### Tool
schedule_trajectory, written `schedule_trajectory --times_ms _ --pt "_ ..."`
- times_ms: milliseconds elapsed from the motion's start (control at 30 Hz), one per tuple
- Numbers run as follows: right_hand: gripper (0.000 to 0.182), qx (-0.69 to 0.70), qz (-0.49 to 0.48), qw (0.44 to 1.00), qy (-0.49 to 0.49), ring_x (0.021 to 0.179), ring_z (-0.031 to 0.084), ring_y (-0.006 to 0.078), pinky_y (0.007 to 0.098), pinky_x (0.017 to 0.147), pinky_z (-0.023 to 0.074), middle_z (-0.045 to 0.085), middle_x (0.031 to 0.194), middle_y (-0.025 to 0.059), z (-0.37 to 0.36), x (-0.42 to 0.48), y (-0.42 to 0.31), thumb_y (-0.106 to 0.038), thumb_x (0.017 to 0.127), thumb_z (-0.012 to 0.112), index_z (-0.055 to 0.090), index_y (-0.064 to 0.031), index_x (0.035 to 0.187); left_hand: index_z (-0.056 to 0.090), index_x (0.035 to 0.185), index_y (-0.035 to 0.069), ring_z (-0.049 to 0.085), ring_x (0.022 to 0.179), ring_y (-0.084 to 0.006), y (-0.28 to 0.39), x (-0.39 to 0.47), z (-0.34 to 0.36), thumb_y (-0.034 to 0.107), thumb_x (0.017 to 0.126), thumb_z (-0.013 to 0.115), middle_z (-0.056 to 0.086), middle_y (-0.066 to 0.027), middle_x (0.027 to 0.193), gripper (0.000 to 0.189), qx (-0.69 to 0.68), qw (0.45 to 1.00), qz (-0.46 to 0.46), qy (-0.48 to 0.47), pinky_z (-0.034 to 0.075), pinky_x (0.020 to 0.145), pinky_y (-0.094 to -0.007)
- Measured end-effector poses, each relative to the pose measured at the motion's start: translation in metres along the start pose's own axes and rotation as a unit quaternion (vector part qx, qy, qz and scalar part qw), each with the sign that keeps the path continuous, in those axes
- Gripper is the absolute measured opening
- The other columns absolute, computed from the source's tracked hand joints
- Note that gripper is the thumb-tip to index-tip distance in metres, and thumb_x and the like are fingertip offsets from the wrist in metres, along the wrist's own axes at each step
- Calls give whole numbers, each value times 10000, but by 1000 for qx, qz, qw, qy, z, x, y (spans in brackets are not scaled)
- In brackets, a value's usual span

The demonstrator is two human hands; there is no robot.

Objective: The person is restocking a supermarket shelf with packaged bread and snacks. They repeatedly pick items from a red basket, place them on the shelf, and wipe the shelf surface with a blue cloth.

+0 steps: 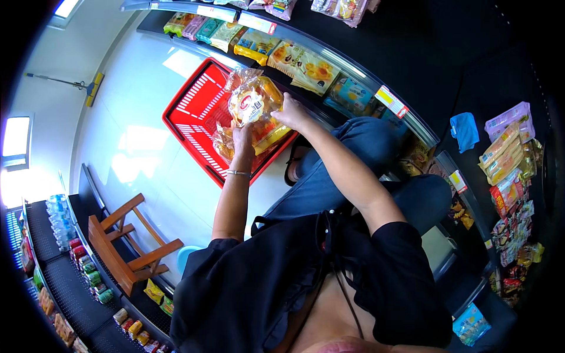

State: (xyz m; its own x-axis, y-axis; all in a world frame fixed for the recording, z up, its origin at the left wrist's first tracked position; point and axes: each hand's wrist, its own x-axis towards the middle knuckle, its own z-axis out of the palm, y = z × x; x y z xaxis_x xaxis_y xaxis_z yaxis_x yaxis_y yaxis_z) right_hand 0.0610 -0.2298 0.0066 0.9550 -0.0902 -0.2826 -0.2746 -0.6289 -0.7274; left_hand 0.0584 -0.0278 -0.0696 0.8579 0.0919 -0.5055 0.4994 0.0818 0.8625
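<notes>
Between my left hand (243,137) and my right hand (292,114) is a clear plastic bag of bread (251,101) with a round white label bearing writing. Both hands grip its sides, the left at the near edge and the right at the right edge. The bag is over a red plastic shopping basket (187,103) on the floor. More clear-wrapped baked goods (224,143) lie in the basket, partly hidden by the held bag and my left hand.
Low shelves with packaged pastries (304,66) curve along the top and right. A folded blue cloth (464,131) lies on a right shelf. An upturned wooden stool (128,247) is at the lower left, near shelves of cans (90,273). A mop (92,89) leans by the far wall.
</notes>
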Motion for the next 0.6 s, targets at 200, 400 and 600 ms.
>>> schedule_trajectory --times_ms 200,400,600 --pt "788 107 -61 992 36 1104 614 376 419 966 473 612 1190 282 0 3 19 -389 680 808 492 36 1262 577 1085 -10 582 777 -195 4 3 -1 170 796 698 590 -82 944 362 -93 993 -47 58 506 632 -349" --pt "837 52 -126 984 110 1171 571 366 444 1034 423 577 1244 262 -31 -47 -30 -392 678 752 451 40 1328 583 817 53 527 694 -179 27 -17 -10 45 855 542 561 -49 768 56 -185 979 -81 -18 505 696 -369" --pt "905 46 -300 903 306 1273 451 410 485 1100 324 447 1365 284 -126 -102 -60 -173 694 770 286 63 1422 577 1123 -1 613 949 -227 119 -30 51 -1 866 519 633 -117 1082 264 -213 966 94 -115 513 794 -306"
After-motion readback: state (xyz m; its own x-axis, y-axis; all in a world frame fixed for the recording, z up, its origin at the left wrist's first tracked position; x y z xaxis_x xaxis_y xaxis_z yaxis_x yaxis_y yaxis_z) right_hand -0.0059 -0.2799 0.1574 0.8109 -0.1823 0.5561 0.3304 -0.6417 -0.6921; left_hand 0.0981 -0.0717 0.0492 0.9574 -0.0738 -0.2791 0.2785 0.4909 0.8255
